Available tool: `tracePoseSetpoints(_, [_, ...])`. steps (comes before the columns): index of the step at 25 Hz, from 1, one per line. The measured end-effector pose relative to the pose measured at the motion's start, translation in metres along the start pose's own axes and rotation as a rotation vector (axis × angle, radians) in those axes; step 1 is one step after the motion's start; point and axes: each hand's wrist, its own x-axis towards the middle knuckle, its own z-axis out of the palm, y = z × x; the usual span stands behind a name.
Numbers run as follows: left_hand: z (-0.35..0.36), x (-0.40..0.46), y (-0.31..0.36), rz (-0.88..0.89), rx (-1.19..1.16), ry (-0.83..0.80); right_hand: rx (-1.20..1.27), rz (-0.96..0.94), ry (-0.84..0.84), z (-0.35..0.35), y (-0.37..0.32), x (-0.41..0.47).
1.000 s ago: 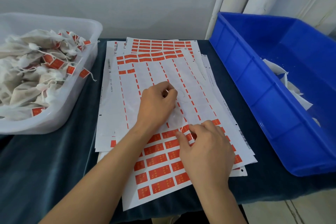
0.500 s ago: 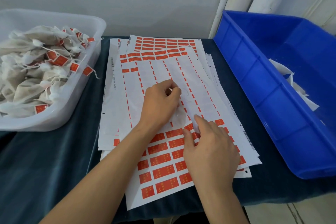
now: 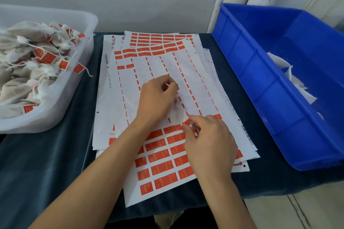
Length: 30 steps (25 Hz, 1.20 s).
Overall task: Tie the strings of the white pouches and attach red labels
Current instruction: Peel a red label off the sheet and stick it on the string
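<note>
A stack of white label sheets [image 3: 162,65] with rows of red labels lies in the middle of the table. My left hand [image 3: 158,100] rests on the top sheet, fingers curled, pinching a thin white string end [image 3: 167,84]. A thin white pouch [image 3: 176,113] lies partly under that hand, faint against the paper. My right hand [image 3: 208,145] pinches one red label [image 3: 186,122] at the top of the lower block of labels; its edge is lifted off the sheet.
A clear plastic tub [image 3: 74,98] at the left holds several tied pouches with red labels [image 3: 28,72]. A blue crate [image 3: 260,80] at the right holds white pouches [image 3: 297,83]. A dark cloth [image 3: 46,163] covers the table; its front edge is near me.
My right hand's thumb and fingers have closed on a red label and started to lift its edge. My left hand has stayed on the sheet with the string.
</note>
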Motion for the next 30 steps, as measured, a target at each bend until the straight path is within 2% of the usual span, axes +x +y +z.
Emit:
tracePoseSetpoints(11, [-0.002,0.003,0.0,-0.025,0.004,0.029,0.07,0.013,-0.005,0.003,0.0,0.0])
tracePoseSetpoints(15, [-0.004,0.005,-0.001,-0.025,0.007,0.031,0.073,-0.051,0.063,0.003,0.0,-0.005])
tracePoseSetpoints(22, [-0.004,0.003,-0.001,-0.016,-0.023,0.024,-0.024,-0.278,0.214,0.01,0.005,-0.016])
tracePoseSetpoints(30, [-0.005,0.004,0.001,-0.03,0.015,0.018,-0.019,-0.271,0.265,0.013,0.008,-0.015])
